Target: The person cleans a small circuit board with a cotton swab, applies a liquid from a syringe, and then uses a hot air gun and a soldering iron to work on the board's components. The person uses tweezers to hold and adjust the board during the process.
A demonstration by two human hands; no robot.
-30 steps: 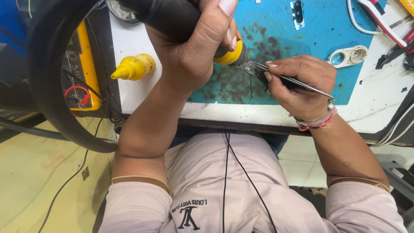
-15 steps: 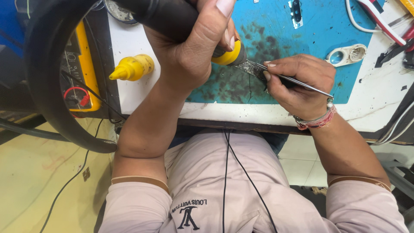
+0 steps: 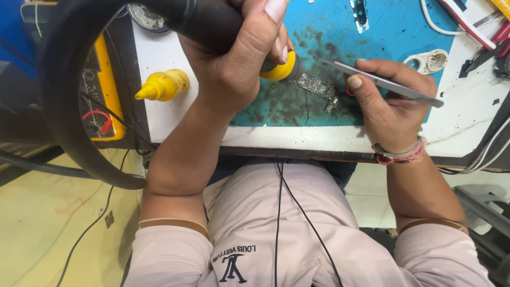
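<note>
Over the blue work mat (image 3: 393, 32), both hands are busy above a small circuit board (image 3: 317, 86) that lies flat on the mat's scorched, darkened patch, near the front edge of the table (image 3: 467, 133). Left hand (image 3: 234, 69) is wrapped tight around the black handle of a hot-air tool (image 3: 212, 21), thumb up top, and the tool's yellow collar and nozzle (image 3: 281, 68) point down at the board's left end, just beside it. A thick black hose (image 3: 58, 106) loops away from the handle, off to the left. Right hand (image 3: 393, 106) pinches a pair of metal tweezers (image 3: 382, 84), tips raised just over the board's right end; whether they touch it I cannot tell. A red-looped bit sits by the right thumb, too small to make out. Off to the left, a yellow squeeze bottle (image 3: 162, 85) lies on its side on the white table top, and a yellow multimeter (image 3: 103, 101) sits beyond it.
</note>
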